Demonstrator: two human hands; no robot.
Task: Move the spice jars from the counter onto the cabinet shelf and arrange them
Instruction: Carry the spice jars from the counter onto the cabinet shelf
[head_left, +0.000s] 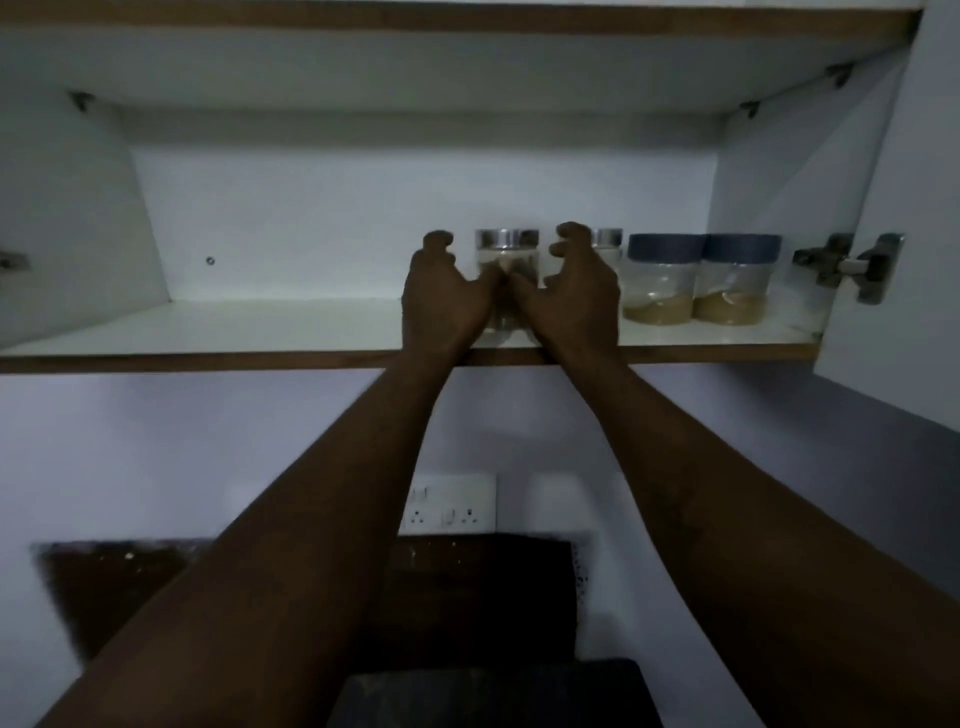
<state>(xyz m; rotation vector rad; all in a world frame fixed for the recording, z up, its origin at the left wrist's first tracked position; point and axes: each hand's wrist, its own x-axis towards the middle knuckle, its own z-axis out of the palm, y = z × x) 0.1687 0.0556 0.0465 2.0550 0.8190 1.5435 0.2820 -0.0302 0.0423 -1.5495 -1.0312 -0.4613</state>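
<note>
— Forearms (311, 545) reach up; the hands?
— Left hand (447, 299) and right hand (576, 299) flank the silver-lidded jar (506, 254) on the shelf (285, 325), fingers curled; whether they grip it, I cannot tell.

Left hand (441, 299) and right hand (576, 296) flank a silver-lidded jar (506, 249) on the shelf (260, 327), thumbs across its front; grip unclear.

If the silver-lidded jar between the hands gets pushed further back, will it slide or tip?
Probably slides: the silver-lidded jar stands upright on the smooth white shelf. Its clear upper part looks empty, so it is likely light, and a high push might tip it. Clear walls suggest rigid, perhaps breakable.
</note>
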